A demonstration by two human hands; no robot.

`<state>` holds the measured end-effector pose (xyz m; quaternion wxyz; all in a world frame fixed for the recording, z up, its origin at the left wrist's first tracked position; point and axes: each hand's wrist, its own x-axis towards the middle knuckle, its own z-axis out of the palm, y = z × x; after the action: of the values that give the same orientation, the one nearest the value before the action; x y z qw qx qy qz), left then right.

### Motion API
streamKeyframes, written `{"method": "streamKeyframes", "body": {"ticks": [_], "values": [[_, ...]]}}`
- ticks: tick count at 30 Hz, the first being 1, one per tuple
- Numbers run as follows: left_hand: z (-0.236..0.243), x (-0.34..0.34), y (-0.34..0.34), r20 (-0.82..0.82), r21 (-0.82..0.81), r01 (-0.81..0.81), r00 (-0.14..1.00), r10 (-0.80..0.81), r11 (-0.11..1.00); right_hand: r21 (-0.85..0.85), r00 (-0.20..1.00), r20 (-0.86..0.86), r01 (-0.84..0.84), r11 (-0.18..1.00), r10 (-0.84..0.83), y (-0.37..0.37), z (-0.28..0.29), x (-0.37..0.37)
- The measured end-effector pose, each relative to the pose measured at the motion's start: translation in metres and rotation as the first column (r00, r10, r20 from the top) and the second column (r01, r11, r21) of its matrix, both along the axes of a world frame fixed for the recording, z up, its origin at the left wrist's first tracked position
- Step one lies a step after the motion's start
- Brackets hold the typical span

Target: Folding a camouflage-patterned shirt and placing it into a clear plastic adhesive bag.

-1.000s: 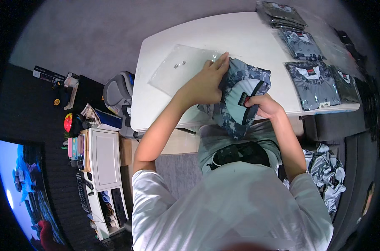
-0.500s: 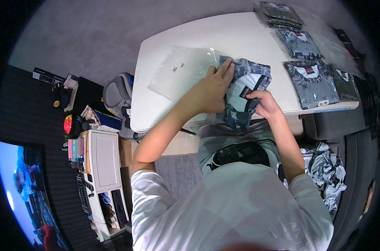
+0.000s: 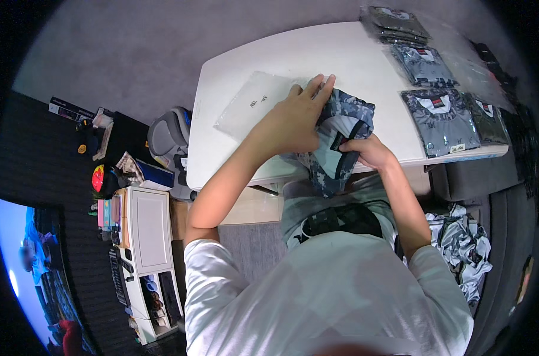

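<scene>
A folded camouflage shirt [image 3: 352, 111] in grey and blue, with a pale inner collar and dark neckband, hangs partly over the table's near edge. My right hand [image 3: 370, 152] is closed on it, thumb at the collar label. My left hand [image 3: 296, 123] lies along the shirt's left side, fingers stretched and spread at its far corner; its thumb side touches the shirt. Beneath that hand a clear plastic bag [image 3: 237, 113] with handwriting lies on the white table [image 3: 257, 56]. The hand hides where bag and shirt meet.
At the table's right end are several bagged folded shirts [image 3: 440, 121], some stacked [image 3: 400, 24]. Below them, beside me, is a pile of loose grey and white clothing [image 3: 464, 246]. A grey chair [image 3: 167, 133] and a white cabinet [image 3: 150, 228] stand to the left.
The shirt has shifted left and toward me, with my right hand still on it. My left hand's fingers have spread and moved slightly farther away.
</scene>
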<state>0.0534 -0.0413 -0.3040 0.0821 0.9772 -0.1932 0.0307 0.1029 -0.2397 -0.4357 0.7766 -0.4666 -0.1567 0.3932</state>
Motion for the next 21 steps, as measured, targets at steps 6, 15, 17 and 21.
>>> {"method": "streamKeyframes", "body": {"ticks": [6, 15, 17, 21], "values": [[0.009, -0.012, -0.007, 0.078, -0.044, 0.067, 0.995, -0.063, 0.997, 0.196, 0.991, -0.104, 0.101, 0.975, -0.082, 0.018, 0.010, 0.001], [-0.003, -0.030, -0.009, 0.303, 0.184, -0.077, 0.953, 0.018, 0.980, 0.230, 0.960, -0.200, 0.241, 0.943, -0.197, 0.028, 0.020, -0.006], [-0.002, -0.037, -0.004, 0.327, 0.203, -0.121, 0.944, 0.049, 0.972, 0.338, 0.974, -0.169, 0.203, 0.919, -0.153, 0.025, 0.018, -0.001], [0.000, -0.043, 0.004, 0.190, 0.145, -0.100, 0.979, 0.071, 0.984, 0.340, 0.953, -0.275, 0.223, 0.913, -0.130, 0.023, 0.010, 0.010]]}}
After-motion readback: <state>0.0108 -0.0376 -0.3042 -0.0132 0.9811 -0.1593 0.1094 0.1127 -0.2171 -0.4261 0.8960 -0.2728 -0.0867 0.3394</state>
